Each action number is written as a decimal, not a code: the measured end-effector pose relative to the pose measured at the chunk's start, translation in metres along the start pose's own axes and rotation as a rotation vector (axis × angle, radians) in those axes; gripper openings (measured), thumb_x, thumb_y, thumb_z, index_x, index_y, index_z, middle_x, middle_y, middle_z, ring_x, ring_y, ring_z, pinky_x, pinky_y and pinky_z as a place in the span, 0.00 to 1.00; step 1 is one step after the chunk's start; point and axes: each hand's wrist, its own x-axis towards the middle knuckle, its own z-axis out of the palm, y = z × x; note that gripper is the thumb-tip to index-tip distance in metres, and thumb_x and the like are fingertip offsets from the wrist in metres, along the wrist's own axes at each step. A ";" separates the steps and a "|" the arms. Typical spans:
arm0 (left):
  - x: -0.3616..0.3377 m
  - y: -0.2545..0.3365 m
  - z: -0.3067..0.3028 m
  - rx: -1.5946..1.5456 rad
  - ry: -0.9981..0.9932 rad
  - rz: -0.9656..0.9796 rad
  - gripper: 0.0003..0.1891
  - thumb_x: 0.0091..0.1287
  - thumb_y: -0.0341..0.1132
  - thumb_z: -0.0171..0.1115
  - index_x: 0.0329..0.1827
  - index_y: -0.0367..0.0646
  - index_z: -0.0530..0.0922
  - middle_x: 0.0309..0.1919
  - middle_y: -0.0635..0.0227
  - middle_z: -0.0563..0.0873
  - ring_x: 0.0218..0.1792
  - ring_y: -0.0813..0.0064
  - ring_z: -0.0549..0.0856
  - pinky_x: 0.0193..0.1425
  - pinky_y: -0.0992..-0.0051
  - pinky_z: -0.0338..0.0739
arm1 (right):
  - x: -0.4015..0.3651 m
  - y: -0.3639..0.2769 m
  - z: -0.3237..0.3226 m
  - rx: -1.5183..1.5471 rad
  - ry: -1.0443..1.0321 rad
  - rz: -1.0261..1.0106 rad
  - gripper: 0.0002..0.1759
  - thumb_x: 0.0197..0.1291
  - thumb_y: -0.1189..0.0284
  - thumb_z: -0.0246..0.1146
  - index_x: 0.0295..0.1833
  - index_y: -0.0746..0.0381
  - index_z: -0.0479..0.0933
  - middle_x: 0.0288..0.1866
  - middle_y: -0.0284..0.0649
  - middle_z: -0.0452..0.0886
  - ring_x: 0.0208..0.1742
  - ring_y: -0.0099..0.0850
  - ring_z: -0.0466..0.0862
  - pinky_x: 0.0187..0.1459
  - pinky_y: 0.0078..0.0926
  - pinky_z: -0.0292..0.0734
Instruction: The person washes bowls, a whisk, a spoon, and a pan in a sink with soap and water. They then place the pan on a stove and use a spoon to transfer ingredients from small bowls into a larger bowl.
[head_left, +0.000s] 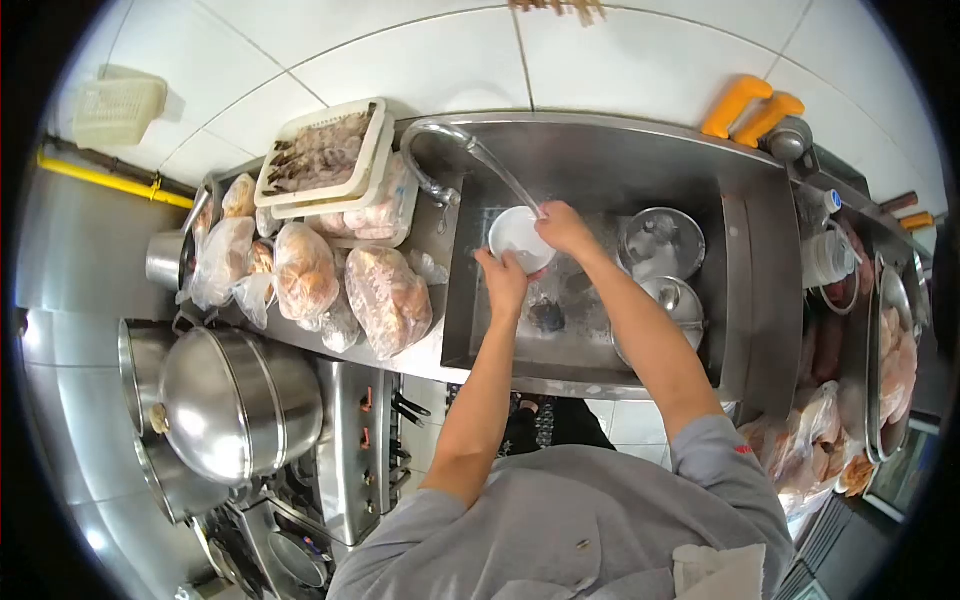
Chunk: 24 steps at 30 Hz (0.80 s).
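A white bowl (517, 232) is held tilted over the steel sink (590, 372), beneath the end of the curved faucet (480, 152). My left hand (503, 280) grips its lower left rim, fingers closed round the edge. At the bowl's upper right side is my right hand (563, 228), its fingers closed near the faucet tip; whether they hold the bowl or the tip I cannot make out. Two steel bowls stand in the right part of the sink, one (662, 243) with foamy water inside, the other (672, 305) nearer to me.
Bagged food (388, 300) lies on the counter left of the sink, beside a tray of shrimp (322, 155). A large steel pot (225, 400) stands at the lower left. Orange-handled tools (738, 105) rest behind the sink's right end, and trays of meat (897, 365) are far right.
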 end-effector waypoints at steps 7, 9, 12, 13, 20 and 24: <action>-0.009 0.002 0.001 -0.150 -0.077 -0.278 0.15 0.71 0.31 0.48 0.55 0.36 0.56 0.44 0.48 0.78 0.32 0.59 0.86 0.28 0.70 0.85 | -0.006 -0.021 -0.015 -0.061 0.015 0.162 0.18 0.55 0.59 0.63 0.48 0.57 0.82 0.42 0.50 0.84 0.48 0.49 0.83 0.51 0.44 0.75; -0.009 0.000 -0.002 -0.175 -0.122 -0.382 0.15 0.71 0.32 0.50 0.54 0.35 0.60 0.42 0.51 0.80 0.31 0.61 0.86 0.27 0.72 0.84 | 0.003 -0.022 -0.018 -0.197 -0.073 -0.056 0.16 0.55 0.60 0.64 0.48 0.54 0.83 0.41 0.48 0.84 0.47 0.48 0.83 0.50 0.42 0.76; 0.007 -0.027 -0.007 -0.168 -0.155 -0.379 0.15 0.70 0.35 0.55 0.51 0.33 0.68 0.39 0.57 0.82 0.28 0.67 0.85 0.28 0.75 0.83 | -0.001 -0.038 -0.030 -0.398 -0.149 -0.343 0.13 0.55 0.64 0.63 0.46 0.49 0.84 0.42 0.43 0.84 0.46 0.45 0.83 0.49 0.41 0.77; 0.011 -0.032 -0.003 -0.153 -0.136 -0.298 0.14 0.70 0.36 0.56 0.49 0.32 0.71 0.37 0.59 0.82 0.28 0.70 0.85 0.28 0.76 0.82 | -0.004 -0.048 -0.037 -0.465 -0.163 -0.431 0.12 0.55 0.66 0.63 0.45 0.48 0.84 0.42 0.41 0.84 0.46 0.43 0.83 0.48 0.40 0.77; 0.021 0.034 0.012 0.085 0.021 0.086 0.13 0.71 0.38 0.56 0.46 0.36 0.81 0.29 0.72 0.80 0.30 0.86 0.76 0.32 0.78 0.80 | 0.005 -0.104 -0.056 -0.782 -0.193 -0.543 0.07 0.52 0.70 0.61 0.35 0.52 0.84 0.39 0.43 0.84 0.42 0.42 0.85 0.42 0.40 0.80; 0.024 0.026 -0.002 0.008 -0.066 -0.021 0.20 0.72 0.39 0.55 0.63 0.39 0.71 0.42 0.68 0.81 0.40 0.81 0.79 0.41 0.73 0.81 | 0.009 -0.112 -0.051 -0.891 -0.166 -0.698 0.08 0.52 0.71 0.59 0.34 0.52 0.84 0.38 0.43 0.84 0.42 0.42 0.85 0.41 0.40 0.81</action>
